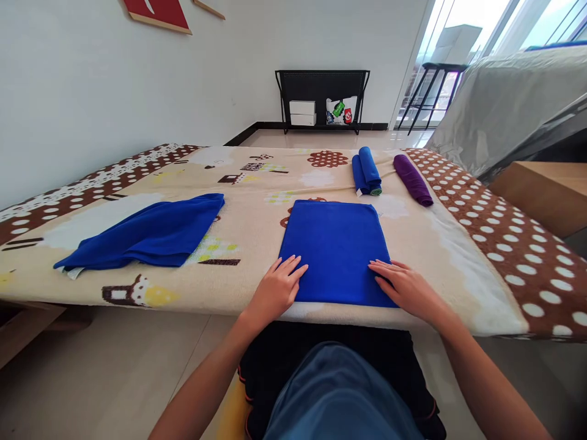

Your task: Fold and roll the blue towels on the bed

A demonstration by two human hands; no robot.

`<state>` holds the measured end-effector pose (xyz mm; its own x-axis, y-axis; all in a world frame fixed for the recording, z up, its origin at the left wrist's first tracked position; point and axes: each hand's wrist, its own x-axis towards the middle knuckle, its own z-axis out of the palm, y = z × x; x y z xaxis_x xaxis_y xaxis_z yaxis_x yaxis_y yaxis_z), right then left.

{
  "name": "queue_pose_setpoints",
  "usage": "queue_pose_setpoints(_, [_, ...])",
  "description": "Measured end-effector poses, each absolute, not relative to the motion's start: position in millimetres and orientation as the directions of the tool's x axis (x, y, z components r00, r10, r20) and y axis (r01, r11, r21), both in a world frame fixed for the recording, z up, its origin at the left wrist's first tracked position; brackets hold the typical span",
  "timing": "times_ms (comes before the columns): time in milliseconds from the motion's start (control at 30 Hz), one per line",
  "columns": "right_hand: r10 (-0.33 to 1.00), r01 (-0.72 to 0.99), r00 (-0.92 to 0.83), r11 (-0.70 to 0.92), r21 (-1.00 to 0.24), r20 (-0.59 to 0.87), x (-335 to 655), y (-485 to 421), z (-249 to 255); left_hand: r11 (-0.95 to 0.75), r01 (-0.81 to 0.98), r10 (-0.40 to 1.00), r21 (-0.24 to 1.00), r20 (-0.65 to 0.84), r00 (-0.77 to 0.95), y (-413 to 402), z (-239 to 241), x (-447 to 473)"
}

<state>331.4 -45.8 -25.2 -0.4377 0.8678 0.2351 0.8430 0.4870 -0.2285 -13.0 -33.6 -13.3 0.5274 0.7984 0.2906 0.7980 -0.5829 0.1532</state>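
Note:
A blue towel point(337, 250) lies flat before me as a neat, near-square shape on the patterned blanket point(257, 232). My left hand point(277, 287) rests on its left edge, fingers stretched out. On the opposite edge lies my right hand point(403, 286), its fingers also extended and flat. Neither hand grips the cloth. Off to the left is another blue towel point(156, 235), loosely spread and rumpled, with a small white tag at its near corner. Rolled blue towels point(367, 171) sit beyond the flat one, beside a rolled purple towel point(413, 180).
The blanket's near edge runs just in front of my body. A white wall point(92, 91) borders the left side. At the back stands a black rack point(323, 85) with white boxes. To the right are a black stool point(433, 91), a grey-white covered object point(513, 98) and a wooden box point(541, 189).

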Motion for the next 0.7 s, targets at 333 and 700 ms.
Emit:
queue_pose_setpoints(333, [0.899,0.911,-0.239,0.338,-0.234,0.368,210.1,-46.2,-45.6,-0.552,0.807,0.823,0.211,0.295,0.486,-23.2,-24.8,75.1])
queue_pose_setpoints(700, [0.722,0.791,-0.432,0.591,-0.158,0.54,331.1,-103.1,-75.8,-0.677,0.724,0.701,0.132,0.416,0.58,-71.4,-47.5,-51.4])
